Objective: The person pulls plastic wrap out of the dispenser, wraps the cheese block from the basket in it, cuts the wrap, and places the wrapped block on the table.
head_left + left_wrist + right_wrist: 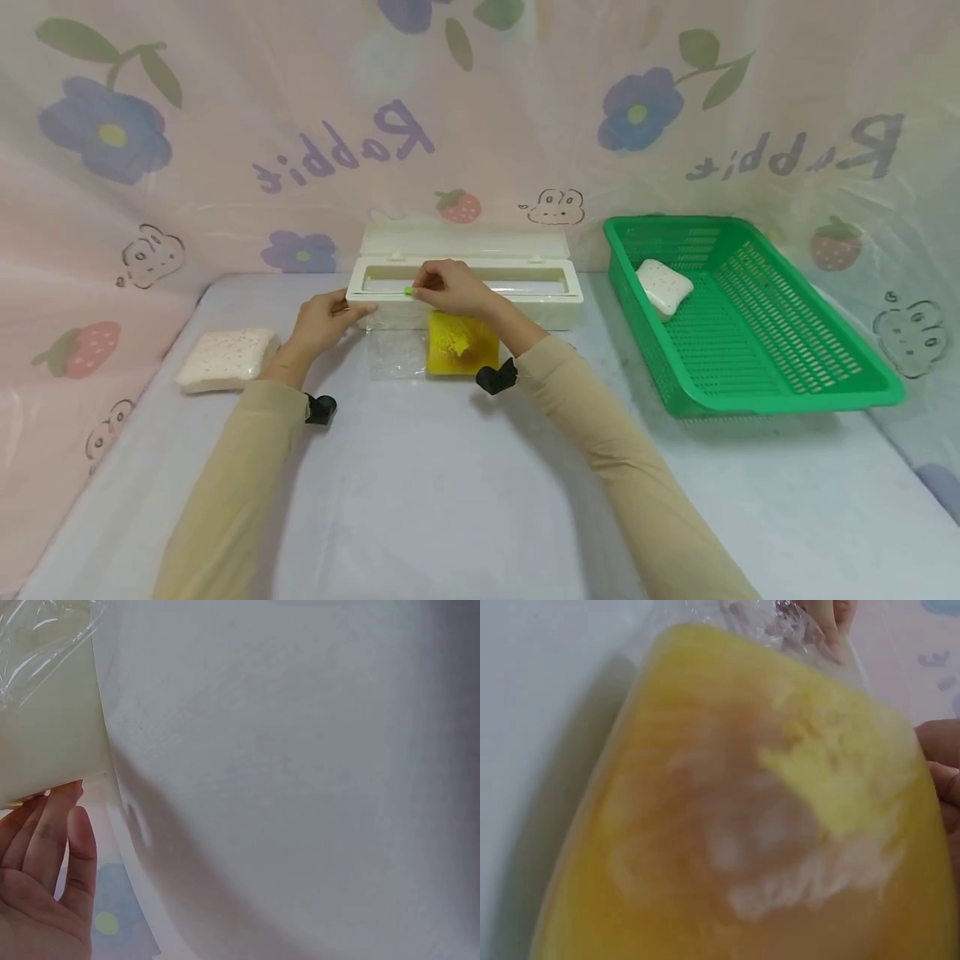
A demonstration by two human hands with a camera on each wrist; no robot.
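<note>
A white plastic wrap dispenser (543, 312) stands at the back of the table with its lid (465, 242) raised. At its front rim my right hand (453, 287) pinches a small green cutter slider (408, 291). My left hand (322, 323) steadies the dispenser's left end; in the left wrist view its fairly straight fingers (46, 840) touch that end, with the thumb apart. Clear plastic wrap (396, 350) hangs down the front onto the table. Against the dispenser is a yellow, square, pillow-like piece (461, 343) with a brownish middle, large in the right wrist view.
To the left lies a white speckled, pillow-shaped block (227, 358). A green slotted basket (787, 404) stands at the right, with a similar white block (663, 287) inside it. Behind the table hangs a printed curtain (480, 125).
</note>
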